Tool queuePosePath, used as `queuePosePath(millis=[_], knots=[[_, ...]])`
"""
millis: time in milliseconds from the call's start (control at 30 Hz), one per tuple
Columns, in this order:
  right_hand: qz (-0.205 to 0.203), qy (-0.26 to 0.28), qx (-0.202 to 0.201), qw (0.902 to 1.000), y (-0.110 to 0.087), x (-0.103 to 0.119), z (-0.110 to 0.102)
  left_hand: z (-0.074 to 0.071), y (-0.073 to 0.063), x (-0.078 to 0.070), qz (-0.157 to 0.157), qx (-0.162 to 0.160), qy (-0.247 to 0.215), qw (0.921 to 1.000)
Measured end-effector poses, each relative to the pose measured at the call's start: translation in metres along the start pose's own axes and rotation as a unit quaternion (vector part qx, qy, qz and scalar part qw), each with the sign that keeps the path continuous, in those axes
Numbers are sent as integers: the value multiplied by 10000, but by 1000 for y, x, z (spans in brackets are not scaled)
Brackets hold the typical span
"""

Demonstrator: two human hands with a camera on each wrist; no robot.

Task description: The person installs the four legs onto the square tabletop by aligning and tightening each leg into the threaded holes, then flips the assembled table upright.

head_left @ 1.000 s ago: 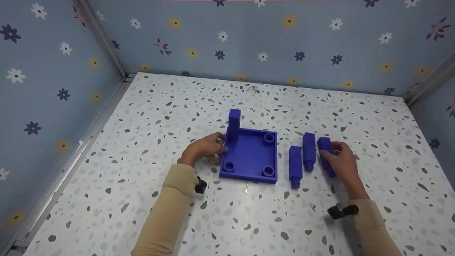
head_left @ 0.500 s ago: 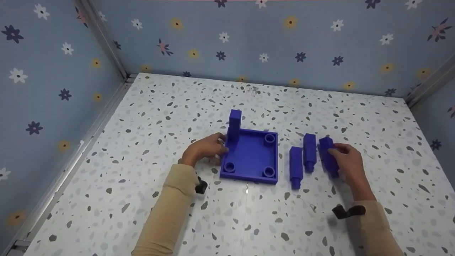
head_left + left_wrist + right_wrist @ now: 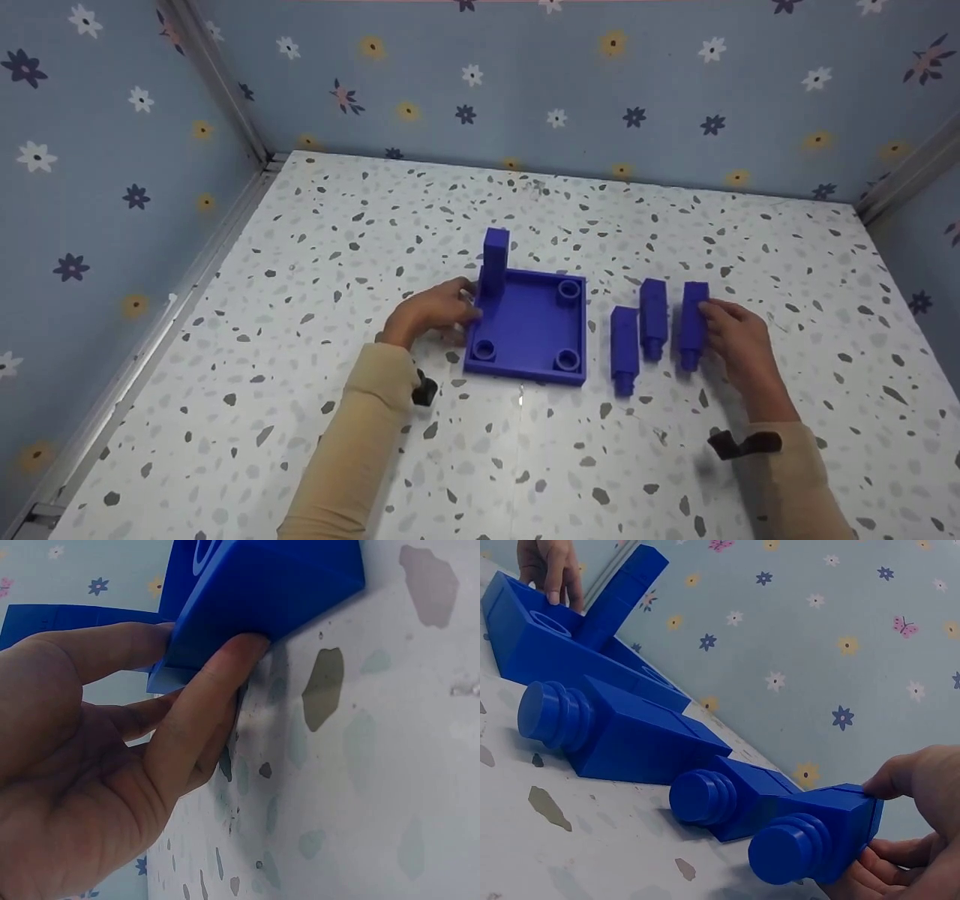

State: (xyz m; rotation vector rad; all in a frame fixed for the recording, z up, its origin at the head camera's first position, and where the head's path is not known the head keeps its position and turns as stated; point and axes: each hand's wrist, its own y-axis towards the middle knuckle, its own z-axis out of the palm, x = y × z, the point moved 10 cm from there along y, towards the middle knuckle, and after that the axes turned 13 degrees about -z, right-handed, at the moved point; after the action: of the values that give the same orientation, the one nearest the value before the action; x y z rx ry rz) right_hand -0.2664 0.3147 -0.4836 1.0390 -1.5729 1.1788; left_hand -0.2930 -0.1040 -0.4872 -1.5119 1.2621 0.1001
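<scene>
Square blue plastic tray (image 3: 529, 326): smooth, low sheen. Upright blue square-section plastic post (image 3: 495, 259) and three loose blue square-section plastic posts (image 3: 652, 309): smooth faces; loose posts' round ends (image 3: 570, 718) ribbed. White speckled tabletop (image 3: 375, 217): smooth, slightly glossy. Tan cloth sleeves (image 3: 349, 450): matt, creased. Grey corner strip (image 3: 219, 82) looks metallic. Blue flower-printed wall panel (image 3: 517, 45): matt.

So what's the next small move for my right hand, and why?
Probably lift the rightmost leg, round plug down, toward the far-right socket of the square tray: your right hand pinches that leg, your left hand holds the tray, and that socket is unfilled.
</scene>
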Motion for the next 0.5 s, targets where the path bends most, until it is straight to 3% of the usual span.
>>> queuePosePath(millis=[500], knots=[[-321,473,-239,9981,-6,17,5,1,-1,1,-67,-16,78,9999]])
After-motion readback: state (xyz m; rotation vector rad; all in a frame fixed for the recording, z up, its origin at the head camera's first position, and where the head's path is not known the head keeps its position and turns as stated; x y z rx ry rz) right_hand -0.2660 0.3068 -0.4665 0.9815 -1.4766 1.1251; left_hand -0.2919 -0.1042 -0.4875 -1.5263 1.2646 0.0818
